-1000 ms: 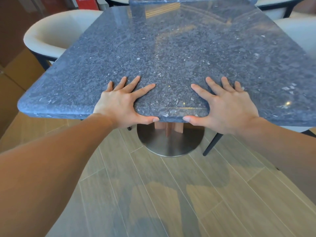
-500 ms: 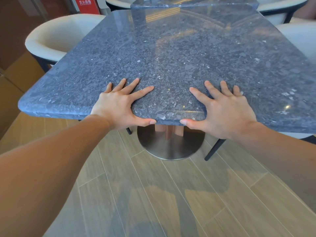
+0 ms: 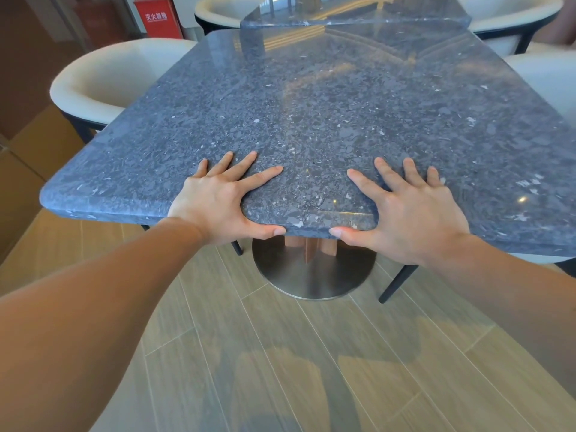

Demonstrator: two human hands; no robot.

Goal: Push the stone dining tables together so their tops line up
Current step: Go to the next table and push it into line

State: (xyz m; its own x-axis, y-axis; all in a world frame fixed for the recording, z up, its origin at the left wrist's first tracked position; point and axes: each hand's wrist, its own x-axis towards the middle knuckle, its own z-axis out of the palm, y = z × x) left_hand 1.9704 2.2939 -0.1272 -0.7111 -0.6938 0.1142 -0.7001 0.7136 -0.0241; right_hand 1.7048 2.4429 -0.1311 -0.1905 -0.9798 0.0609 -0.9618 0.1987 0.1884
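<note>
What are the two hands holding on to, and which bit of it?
Both the left hand and right hand grip the near stone table by its front edge, fingers on top, thumbs under.

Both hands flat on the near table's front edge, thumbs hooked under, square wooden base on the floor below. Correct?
Not quite. In the head view the base is a round brushed-metal disc, not square wood; only the column above it looks wooden. The rest holds: left hand and right hand lie flat on the near table at its front edge, thumbs hooked under.
</note>
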